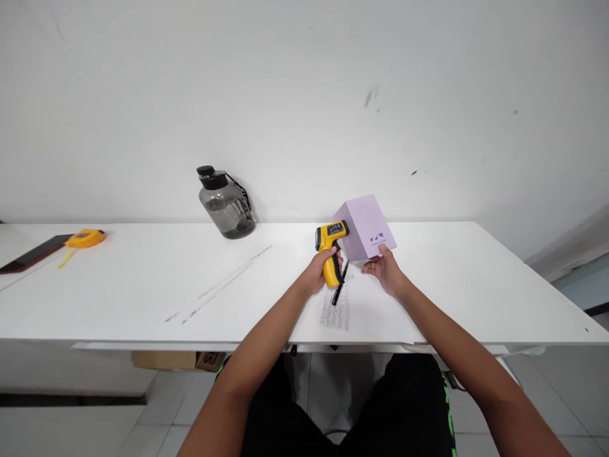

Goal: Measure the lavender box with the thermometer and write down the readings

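My left hand [318, 271] is wrapped round the handle of a yellow and black infrared thermometer [328, 236]. Its front end points right, against or very close to the side of a lilac box [366, 222]. The lower right corner of that box is between the thumb and fingers of my right hand [386, 271], and the box is tilted. Small dark blue marks show on its face. Below the hands lies a black pen [339, 289] on a white sheet of paper [375, 314] with rows of writing.
A grey see-through water bottle [226, 206], partly filled, stands by the wall. At the far left an orange tape measure [85, 238] lies beside a dark flat device [33, 252]. The white table [143, 285] meets the wall behind. A cardboard box [164, 360] shows underneath.
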A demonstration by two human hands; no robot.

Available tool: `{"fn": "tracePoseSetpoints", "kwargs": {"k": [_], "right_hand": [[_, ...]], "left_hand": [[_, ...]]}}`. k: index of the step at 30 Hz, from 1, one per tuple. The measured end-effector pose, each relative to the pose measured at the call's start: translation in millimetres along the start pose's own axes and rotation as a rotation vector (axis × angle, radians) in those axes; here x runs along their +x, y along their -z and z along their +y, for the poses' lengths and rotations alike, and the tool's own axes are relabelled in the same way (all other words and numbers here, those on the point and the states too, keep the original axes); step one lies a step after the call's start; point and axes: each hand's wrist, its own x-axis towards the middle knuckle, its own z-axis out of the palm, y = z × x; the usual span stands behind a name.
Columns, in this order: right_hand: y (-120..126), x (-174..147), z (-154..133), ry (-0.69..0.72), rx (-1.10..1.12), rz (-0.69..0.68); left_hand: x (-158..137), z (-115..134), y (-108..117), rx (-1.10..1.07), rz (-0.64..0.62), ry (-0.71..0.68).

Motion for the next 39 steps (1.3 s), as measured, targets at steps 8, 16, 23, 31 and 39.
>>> {"fn": "tracePoseSetpoints", "kwargs": {"k": [8, 16, 23, 31, 39], "right_hand": [[0.5, 0.3, 0.4, -0.009, -0.007, 0.006], [-2.0, -0.9, -1.6, -0.012, -0.002, 0.015], [-3.8, -1.4, -1.2, 0.004, -0.011, 0.025], [-4.9, -3.2, -2.4, 0.013, -0.018, 0.009], [-6.8, -5.4, -4.8, 0.002, 0.003, 0.014]], "left_hand": [[0.1, -0.1, -0.1, -0.013, 0.0, 0.002], [-0.9, -0.9, -0.2, 0.019, 0.011, -0.037], [-4.5, 3.1, -2.4, -0.086, -0.002, -0.011], [-3.6, 2.4, -0.3, -0.07, -0.026, -0.023], [-3.7, -0.3, 1.0, -0.015, -0.054, -0.023]]}}
